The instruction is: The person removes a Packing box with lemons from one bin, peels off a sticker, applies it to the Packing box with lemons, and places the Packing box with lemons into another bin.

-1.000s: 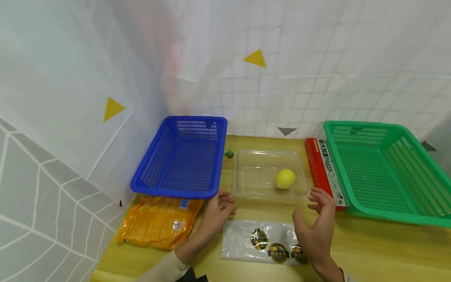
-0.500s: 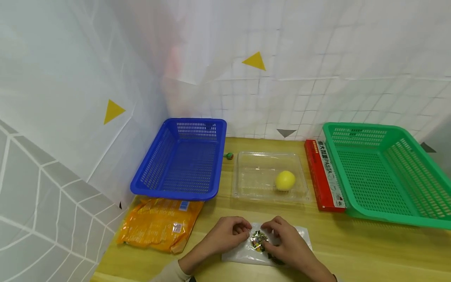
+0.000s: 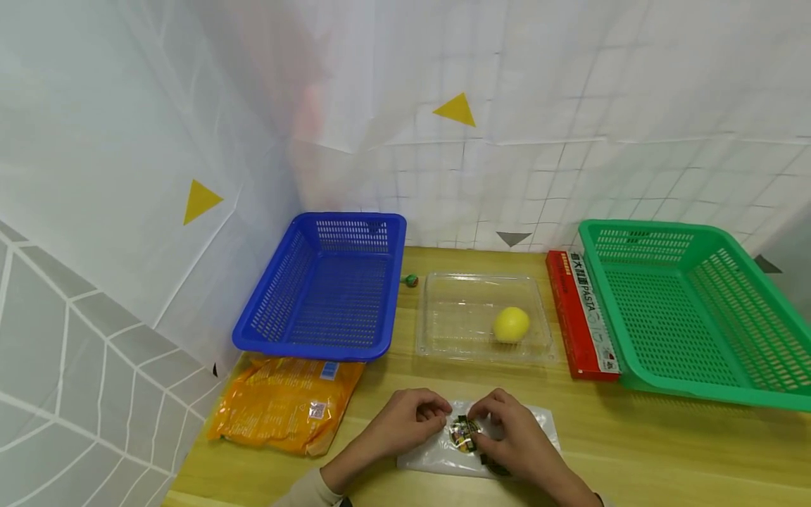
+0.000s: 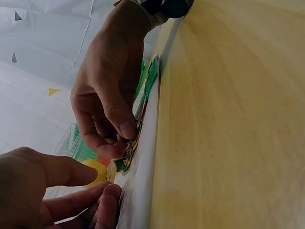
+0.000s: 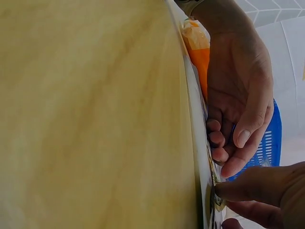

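A flat, shiny plastic bag [image 3: 421, 459] printed with dark round fruit labels lies on the wooden table before me. My right hand [image 3: 522, 445] pinches the bag's film between thumb and fingertips beside one label [image 3: 462, 435]. Loosely bent, the fingers of my left hand [image 3: 405, 424] rest at the bag's far left side, thumb apart from the fingertips. Seen from the left wrist, the right hand [image 4: 107, 81] has thumb and forefinger together at the printed film. In the right wrist view, the left hand's [image 5: 240, 90] curled fingertips lie right at the bag's surface.
Behind the bag stands a clear plastic tray [image 3: 456, 317] holding a yellow lemon-like fruit [image 3: 511, 324]. A blue basket [image 3: 310, 348] and orange packet [image 3: 279, 405] are left. A red pasta box [image 3: 570, 317] leans by a green basket [image 3: 697, 391]. A lollipop [image 3: 412, 280] lies between basket and tray.
Both hands have come inward onto the plastic bag: the left from beside the blue basket, the right from beside the tray. The right hand has taken a pinch of the film.
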The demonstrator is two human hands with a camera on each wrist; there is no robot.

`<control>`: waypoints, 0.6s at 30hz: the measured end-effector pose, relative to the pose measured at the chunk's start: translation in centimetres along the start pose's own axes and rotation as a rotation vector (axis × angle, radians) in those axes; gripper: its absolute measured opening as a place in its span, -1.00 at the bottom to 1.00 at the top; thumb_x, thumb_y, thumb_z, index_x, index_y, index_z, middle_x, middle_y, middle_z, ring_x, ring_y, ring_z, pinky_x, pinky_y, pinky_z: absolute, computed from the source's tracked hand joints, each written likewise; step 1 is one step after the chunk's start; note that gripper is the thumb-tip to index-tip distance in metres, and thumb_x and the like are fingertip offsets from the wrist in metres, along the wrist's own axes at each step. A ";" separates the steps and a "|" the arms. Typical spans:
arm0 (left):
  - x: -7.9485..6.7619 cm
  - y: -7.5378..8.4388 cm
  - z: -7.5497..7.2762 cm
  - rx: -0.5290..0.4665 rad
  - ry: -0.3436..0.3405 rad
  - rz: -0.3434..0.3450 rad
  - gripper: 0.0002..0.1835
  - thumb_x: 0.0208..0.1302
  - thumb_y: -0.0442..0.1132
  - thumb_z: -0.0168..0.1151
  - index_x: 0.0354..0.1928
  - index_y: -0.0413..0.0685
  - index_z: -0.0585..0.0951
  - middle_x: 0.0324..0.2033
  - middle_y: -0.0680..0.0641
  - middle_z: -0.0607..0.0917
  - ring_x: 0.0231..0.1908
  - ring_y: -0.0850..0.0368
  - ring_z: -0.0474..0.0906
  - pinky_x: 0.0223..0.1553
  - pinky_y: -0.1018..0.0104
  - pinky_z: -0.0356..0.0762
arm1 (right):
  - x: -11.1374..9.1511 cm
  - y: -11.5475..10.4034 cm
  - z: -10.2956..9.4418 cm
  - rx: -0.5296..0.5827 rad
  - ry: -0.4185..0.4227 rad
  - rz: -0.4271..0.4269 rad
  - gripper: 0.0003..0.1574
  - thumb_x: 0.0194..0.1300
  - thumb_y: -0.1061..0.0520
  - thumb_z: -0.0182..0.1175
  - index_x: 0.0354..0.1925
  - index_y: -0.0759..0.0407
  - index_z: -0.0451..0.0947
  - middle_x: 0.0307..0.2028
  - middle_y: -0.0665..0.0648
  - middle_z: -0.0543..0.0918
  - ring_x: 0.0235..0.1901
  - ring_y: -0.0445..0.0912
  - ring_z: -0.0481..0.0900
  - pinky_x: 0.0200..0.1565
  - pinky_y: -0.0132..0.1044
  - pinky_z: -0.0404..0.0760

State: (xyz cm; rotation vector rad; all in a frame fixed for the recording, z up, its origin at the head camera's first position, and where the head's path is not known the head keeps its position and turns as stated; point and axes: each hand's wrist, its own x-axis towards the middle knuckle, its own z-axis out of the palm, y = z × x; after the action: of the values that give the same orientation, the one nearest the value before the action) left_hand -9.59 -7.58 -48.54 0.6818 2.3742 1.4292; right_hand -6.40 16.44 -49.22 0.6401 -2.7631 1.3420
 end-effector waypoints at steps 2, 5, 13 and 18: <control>0.0 0.0 0.0 0.000 0.003 -0.002 -0.86 0.31 -0.34 0.33 -0.13 -0.14 0.77 -0.34 0.20 0.69 -0.35 0.37 0.57 -0.27 0.44 0.60 | -0.1 0.1 0.1 0.003 0.019 -0.008 -0.61 0.07 0.35 0.53 -0.24 -0.05 0.65 -0.22 -0.14 0.56 -0.28 -0.19 0.49 -0.26 -0.28 0.54; -0.1 0.1 0.0 -0.005 0.007 -0.008 -0.87 0.33 -0.34 0.32 -0.14 -0.13 0.78 -0.33 0.21 0.69 -0.35 0.36 0.57 -0.26 0.44 0.59 | -0.2 0.1 0.3 0.006 0.051 -0.012 -0.59 0.08 0.38 0.50 -0.28 -0.09 0.62 -0.24 -0.19 0.59 -0.25 -0.19 0.53 -0.21 -0.26 0.57; 0.1 0.0 -0.1 -0.003 0.014 -0.009 -0.87 0.34 -0.35 0.31 -0.14 -0.12 0.78 -0.33 0.21 0.70 -0.35 0.36 0.58 -0.26 0.44 0.59 | 0.0 0.2 0.1 0.157 0.026 0.057 -0.75 0.25 0.33 0.46 -0.27 0.03 0.62 -0.37 -0.12 0.61 -0.42 -0.25 0.54 -0.42 -0.32 0.61; 0.1 0.1 -0.1 -0.005 0.017 -0.022 -0.87 0.35 -0.33 0.31 -0.14 -0.11 0.78 -0.34 0.20 0.70 -0.35 0.36 0.58 -0.26 0.43 0.59 | 0.3 -0.2 -0.5 0.231 0.028 0.109 -0.81 0.27 0.29 0.46 -0.29 0.07 0.64 -0.45 -0.09 0.61 -0.49 -0.22 0.52 -0.46 -0.33 0.57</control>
State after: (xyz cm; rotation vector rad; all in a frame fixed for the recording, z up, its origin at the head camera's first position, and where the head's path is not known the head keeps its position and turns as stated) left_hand -9.71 -7.56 -48.43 0.6431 2.3831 1.4366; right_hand -6.74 16.60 -48.68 0.4769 -2.6799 1.6957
